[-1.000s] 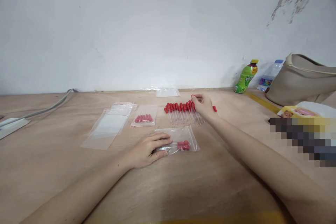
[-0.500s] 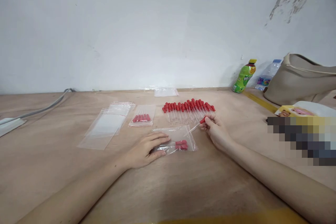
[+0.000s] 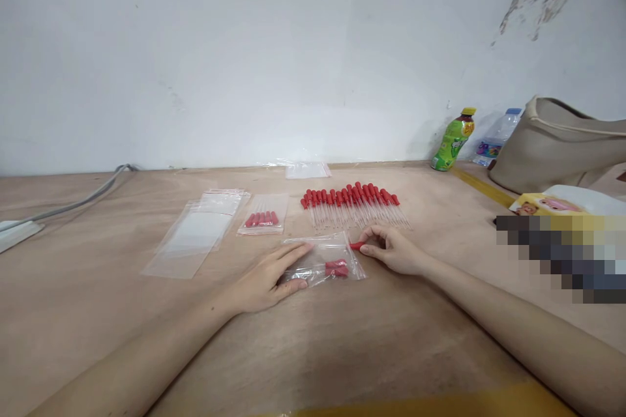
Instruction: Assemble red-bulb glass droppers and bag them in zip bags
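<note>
My left hand (image 3: 278,277) lies with fingers spread on the left part of a clear zip bag (image 3: 317,251), pressing it to the table. Inside that bag are droppers with red rubber bulbs (image 3: 336,268). Pinched at its red bulb (image 3: 357,245), a dropper is held by my right hand (image 3: 388,249) at the bag's right-hand opening; its thin clear tube is hard to make out against the plastic. Behind the bag, many loose droppers (image 3: 349,199) lie in a row, bulbs toward the wall. A filled bag of droppers (image 3: 263,216) rests to their left.
Flat clear bags (image 3: 193,238) are stacked at the left, and more plastic bags (image 3: 308,171) lie by the wall. A grey cable (image 3: 92,197) runs at far left. At right stand a green bottle (image 3: 453,142), a clear bottle (image 3: 497,140), a beige bag (image 3: 548,150) and a yellow packet (image 3: 548,204).
My right hand has moved left and slightly nearer, bringing the dropper's bulb up to the bag's opening. The left hand stays on the bag.
</note>
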Available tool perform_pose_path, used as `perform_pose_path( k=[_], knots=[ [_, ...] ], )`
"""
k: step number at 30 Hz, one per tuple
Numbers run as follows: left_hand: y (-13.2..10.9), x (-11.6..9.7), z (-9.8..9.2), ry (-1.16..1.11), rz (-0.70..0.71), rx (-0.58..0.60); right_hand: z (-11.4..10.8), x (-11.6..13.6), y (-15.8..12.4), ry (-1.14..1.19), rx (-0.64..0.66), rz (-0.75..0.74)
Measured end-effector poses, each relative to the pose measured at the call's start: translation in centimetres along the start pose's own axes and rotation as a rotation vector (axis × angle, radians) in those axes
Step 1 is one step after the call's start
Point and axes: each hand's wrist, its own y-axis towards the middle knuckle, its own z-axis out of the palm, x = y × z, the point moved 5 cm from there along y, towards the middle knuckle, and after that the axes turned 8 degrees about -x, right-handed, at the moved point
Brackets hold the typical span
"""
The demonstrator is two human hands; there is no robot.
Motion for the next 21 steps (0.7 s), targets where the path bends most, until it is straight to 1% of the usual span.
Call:
perform_pose_path(
  k=[4, 10, 13, 15, 18, 21],
  knots=[
    [0.0, 0.0, 0.1, 0.005, -0.002, 0.004, -0.4, -0.2, 0.3, 0.038, 0.027, 0.002],
    [0.1, 0.1, 0.2, 0.036, -0.022, 0.015, 0.4, 1.8, 0.1, 0.029, 0.006, -0.103],
    [0.1, 0.3, 0.2, 0.040, -0.021, 0.020, 0.6, 2.2, 0.3, 0.037, 0.062, -0.132],
    [0.1, 0.3, 0.3, 0.036, -0.011, 0.020, 0.7, 2.2, 0.4, 0.029, 0.073, -0.140],
    [0.1, 0.3, 0.3, 0.023, 0.015, 0.010, 1.2, 2.1, 0.5, 0.006, 0.021, -0.150],
    [0.2, 0.1, 0.3, 0.020, 0.026, 0.001, 2.3, 2.1, 0.3, -0.025, -0.051, -0.139]
  ],
)
